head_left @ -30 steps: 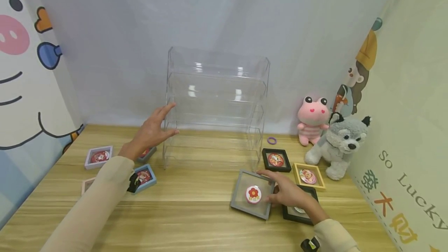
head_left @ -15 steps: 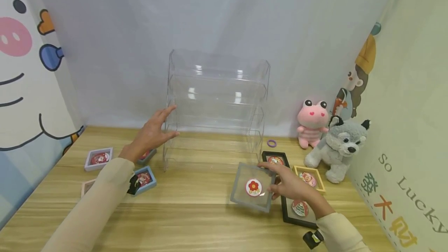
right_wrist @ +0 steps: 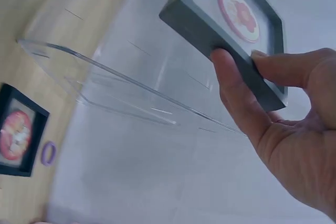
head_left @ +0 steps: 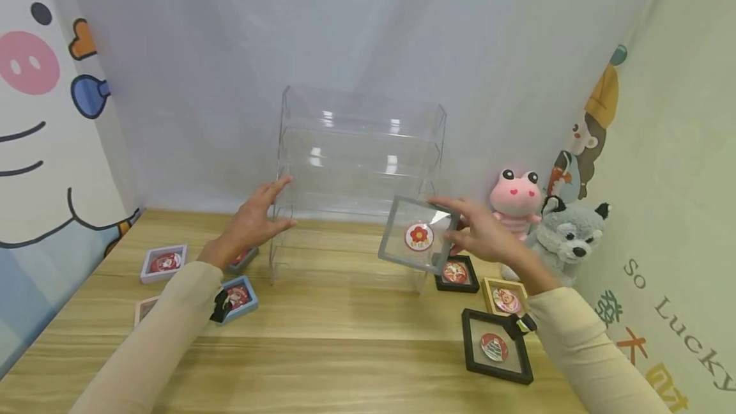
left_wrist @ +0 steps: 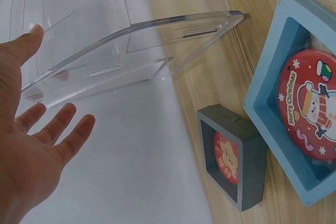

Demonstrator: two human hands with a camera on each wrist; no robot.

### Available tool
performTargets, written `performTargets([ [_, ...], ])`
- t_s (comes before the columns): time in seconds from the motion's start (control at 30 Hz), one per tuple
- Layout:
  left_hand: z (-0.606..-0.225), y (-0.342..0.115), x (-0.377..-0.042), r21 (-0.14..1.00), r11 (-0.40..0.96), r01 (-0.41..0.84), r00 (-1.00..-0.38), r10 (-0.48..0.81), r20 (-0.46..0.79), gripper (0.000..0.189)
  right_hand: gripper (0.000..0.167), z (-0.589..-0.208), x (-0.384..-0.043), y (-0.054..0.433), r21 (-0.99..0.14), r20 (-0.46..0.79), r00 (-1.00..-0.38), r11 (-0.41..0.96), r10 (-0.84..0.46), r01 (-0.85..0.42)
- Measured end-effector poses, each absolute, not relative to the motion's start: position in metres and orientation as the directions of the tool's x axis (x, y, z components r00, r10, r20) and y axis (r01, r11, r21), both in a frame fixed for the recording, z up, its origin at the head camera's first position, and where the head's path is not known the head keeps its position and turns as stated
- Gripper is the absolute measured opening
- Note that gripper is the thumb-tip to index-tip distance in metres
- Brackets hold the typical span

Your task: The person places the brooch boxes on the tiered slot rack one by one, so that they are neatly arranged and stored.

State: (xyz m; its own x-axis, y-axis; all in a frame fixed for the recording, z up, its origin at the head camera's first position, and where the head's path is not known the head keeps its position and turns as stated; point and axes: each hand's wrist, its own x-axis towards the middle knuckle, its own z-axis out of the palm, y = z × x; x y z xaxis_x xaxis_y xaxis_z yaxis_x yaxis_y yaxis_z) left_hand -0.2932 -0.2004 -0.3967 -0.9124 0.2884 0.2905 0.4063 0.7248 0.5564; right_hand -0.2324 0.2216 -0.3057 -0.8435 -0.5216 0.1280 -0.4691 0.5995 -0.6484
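Observation:
A clear acrylic tiered display rack (head_left: 358, 168) stands on the wooden table against the pale backdrop. My left hand (head_left: 250, 225) is at its left side panel, fingers and thumb spread. In the left wrist view, the fingertips (left_wrist: 84, 129) lie close to the clear panel (left_wrist: 100, 45); firm contact is hard to tell. My right hand (head_left: 483, 232) pinches the right edge of a grey square display frame (head_left: 397, 245) between thumb and fingers. A round red-flower badge (head_left: 419, 236) shows inside it. The frame is off the table, tilted, in front of the rack's right half.
Right of the rack lie black frames (head_left: 497, 372) and a yellow frame (head_left: 489, 296), each with a badge. Behind them sit a pink plush (head_left: 516, 195) and a grey plush dog (head_left: 572, 238). At left are blue (head_left: 253, 302), lilac (head_left: 146, 267) and other small frames.
My right hand has lifted the grey frame from the table, upward and toward the rack, uncovering the black frame with the tree badge. My left hand has stayed at the rack's left side.

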Motion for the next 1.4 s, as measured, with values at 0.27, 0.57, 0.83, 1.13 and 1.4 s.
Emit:
performTargets([
  [0.27,-0.396,-0.200,-0.292,0.549,0.719,0.426,-0.902,0.290,0.320,0.088,0.061,-0.271,-0.270,0.205,-0.626,0.213,-0.869,0.621,-0.447,-0.473],
  [0.57,-0.400,-0.200,-0.291,0.555,0.712,0.429,-0.899,0.281,0.334,0.088,0.058,-0.249,-0.306,0.188,-0.565,0.315,-0.868,0.660,-0.383,-0.496],
  [0.83,-0.401,-0.200,-0.290,0.563,0.706,0.430,-0.898,0.267,0.351,0.086,0.054,-0.235,-0.330,0.177,-0.505,0.433,-0.841,0.685,-0.325,-0.525],
  [1.13,-0.400,-0.199,-0.288,0.572,0.706,0.418,-0.904,0.261,0.338,0.087,0.050,-0.228,-0.348,0.164,-0.395,0.542,-0.789,0.741,-0.290,-0.544],
  [1.4,-0.400,-0.198,-0.289,0.568,0.708,0.418,-0.902,0.254,0.348,0.088,0.048,-0.230,-0.364,0.155,-0.282,0.622,-0.717,0.765,-0.314,-0.579],
])
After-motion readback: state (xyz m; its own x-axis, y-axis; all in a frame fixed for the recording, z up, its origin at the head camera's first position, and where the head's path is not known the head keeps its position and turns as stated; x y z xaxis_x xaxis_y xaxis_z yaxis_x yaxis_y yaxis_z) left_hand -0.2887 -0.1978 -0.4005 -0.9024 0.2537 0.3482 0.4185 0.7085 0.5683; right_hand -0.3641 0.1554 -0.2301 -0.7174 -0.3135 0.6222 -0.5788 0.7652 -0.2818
